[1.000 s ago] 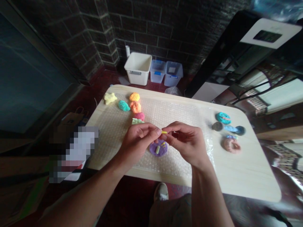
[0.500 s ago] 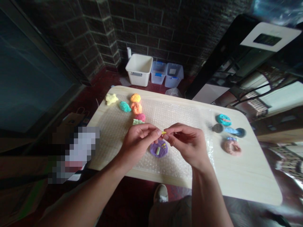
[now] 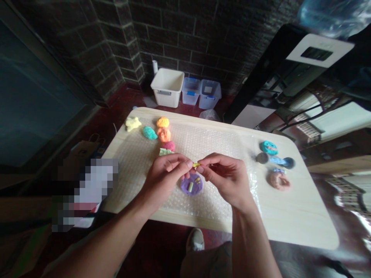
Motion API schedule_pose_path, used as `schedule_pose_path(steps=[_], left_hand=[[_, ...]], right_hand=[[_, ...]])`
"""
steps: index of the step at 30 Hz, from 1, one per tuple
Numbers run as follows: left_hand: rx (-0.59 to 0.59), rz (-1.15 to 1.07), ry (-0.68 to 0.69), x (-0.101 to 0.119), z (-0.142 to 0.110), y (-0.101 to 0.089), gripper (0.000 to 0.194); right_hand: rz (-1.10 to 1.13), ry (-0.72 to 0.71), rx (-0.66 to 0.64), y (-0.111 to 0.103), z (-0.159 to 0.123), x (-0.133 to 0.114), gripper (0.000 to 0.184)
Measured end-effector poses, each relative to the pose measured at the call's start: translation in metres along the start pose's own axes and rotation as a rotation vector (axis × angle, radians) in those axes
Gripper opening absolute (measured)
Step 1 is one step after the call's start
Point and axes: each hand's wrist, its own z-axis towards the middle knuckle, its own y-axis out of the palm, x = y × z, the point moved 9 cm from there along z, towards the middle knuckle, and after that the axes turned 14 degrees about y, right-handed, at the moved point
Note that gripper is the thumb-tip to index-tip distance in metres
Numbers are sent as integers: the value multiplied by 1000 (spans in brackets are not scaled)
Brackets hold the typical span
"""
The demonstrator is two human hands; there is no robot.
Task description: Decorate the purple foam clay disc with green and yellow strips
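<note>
One left hand (image 3: 166, 173) and one right hand (image 3: 226, 175) pinch one yellow piece (image 3: 196, 165), apparently clay, over one purple disc (image 3: 197, 189).

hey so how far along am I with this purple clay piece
Partway, it seems. Already on the purple disc: a pale green strip and small yellow bits. In hand: a small yellow piece, pinched between the fingertips of the left hand and right hand. Left: that piece isn't on the disc yet; I can't tell whether more is needed.

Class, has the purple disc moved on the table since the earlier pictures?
No: judged against the bubble wrap under it, the purple disc lies in the same place.
</note>
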Motion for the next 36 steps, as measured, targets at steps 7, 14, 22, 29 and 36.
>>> schedule_pose_path(steps=[7, 14, 22, 29, 36], left_hand=[[16, -10, -13, -3, 0, 0, 17], [1, -2, -11, 0, 0, 2, 18], [-48, 4, 1, -4, -2, 3, 21], [-12, -16, 0, -3, 0, 2, 15], [-37, 1, 12, -3, 0, 3, 22]], right_hand=[[32, 11, 1, -2, 1, 5, 14], [19, -8, -37, 4, 1, 0, 13], [12, -43, -63, 5, 1, -3, 14], [28, -29, -47, 2, 1, 0, 17], [21, -49, -85, 6, 0, -4, 18]])
